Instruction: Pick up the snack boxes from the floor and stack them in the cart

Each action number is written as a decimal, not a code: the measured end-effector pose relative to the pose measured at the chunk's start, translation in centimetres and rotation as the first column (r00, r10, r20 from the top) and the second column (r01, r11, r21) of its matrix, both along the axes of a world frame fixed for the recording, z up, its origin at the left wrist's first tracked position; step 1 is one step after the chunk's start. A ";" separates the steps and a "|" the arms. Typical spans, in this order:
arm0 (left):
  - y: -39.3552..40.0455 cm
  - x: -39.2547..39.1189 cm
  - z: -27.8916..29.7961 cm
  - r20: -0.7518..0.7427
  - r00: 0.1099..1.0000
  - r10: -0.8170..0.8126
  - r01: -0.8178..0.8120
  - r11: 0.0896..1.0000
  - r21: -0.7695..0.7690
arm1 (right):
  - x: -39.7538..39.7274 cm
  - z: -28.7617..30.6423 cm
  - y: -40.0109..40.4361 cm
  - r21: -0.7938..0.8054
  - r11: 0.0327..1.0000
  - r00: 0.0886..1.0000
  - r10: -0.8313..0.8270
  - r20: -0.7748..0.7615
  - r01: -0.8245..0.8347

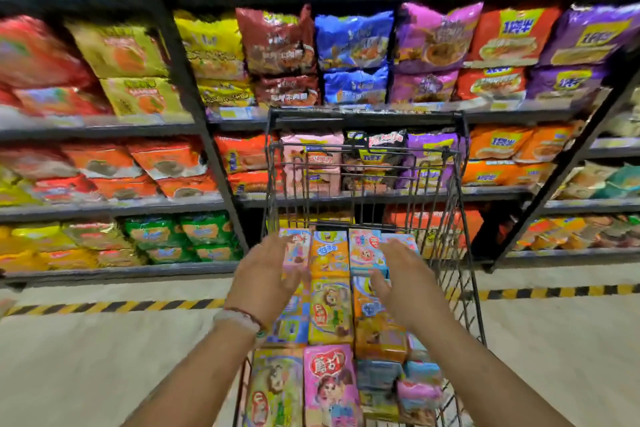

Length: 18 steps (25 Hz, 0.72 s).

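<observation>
While both hands hover: over the loaded cart, neither holds anything.
Left hand (263, 274): fingers straight and spread, palm turned inward above the left column of boxes; a pale bracelet (235, 319) on the wrist.
Right hand (403, 277): fingers relaxed and open, above the right column.
Snack boxes (330, 291): flat cartons in pink, orange, blue and yellow with cartoon prints, laid in tight rows filling the basket.
Cart (465, 253): dark wire, its far wall facing the shelving.
Floor (86, 357): pale, crossed by a yellow-and-black striped line (114, 306).
Shelves (194, 107): dark metal racks packed with bright noodle packets (353, 42), blurred.
</observation>
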<state>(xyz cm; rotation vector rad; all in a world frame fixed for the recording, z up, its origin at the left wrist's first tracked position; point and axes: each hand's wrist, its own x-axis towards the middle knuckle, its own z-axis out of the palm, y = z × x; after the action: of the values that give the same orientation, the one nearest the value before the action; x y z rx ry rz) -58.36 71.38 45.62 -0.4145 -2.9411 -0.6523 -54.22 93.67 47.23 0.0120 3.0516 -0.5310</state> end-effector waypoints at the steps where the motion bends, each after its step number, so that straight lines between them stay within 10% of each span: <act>1: -2.9 1.2 2.2 -0.041 0.997 0.070 -0.070 0.997 0.015 | 0.4 2.1 -1.9 -0.009 0.999 0.997 0.041 -0.065 -0.041; 9: -30.5 19.4 13.5 -0.286 0.833 0.473 -0.497 0.868 -0.015 | 8.1 12.7 -25.3 0.084 0.921 0.815 0.376 -0.441 -0.380; 18: -50.2 42.7 17.1 -0.403 0.418 0.814 -0.893 0.450 -0.017 | 16.8 15.4 -49.9 0.154 0.657 0.544 0.714 -0.441 -0.738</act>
<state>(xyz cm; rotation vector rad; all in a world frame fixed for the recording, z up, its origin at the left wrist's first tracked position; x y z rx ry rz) -15.63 21.18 62.68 0.8971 -2.3652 -0.0497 -37.43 43.72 62.61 -1.5453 3.0109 -0.5787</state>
